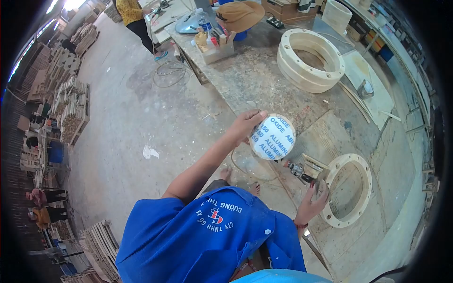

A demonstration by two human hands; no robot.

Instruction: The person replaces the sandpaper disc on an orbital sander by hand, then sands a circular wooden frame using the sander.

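Note:
A round sanding disc (272, 137) is pinched at its upper left edge by my left hand (248, 123). Its white backing faces me, with blue print reading "150" and "aluminium oxide". To the right, my right hand (313, 202) has its fingers curled at the dark end of a small metal sander (296, 169), whose round pad (315, 162) is seen nearly edge-on. My fingers partly hide the sander's grip. Just beyond that hand, a flat pale wooden ring (366, 184) with holes around its rim lies on the workbench (264, 89).
A taller stack of wooden rings (311, 61) stands farther back. At the far end are a tool box (214, 49) and a brown cap (240, 16). A thin hose (245, 172) loops by the bench's near edge. Another person (132, 19) stands at the upper left.

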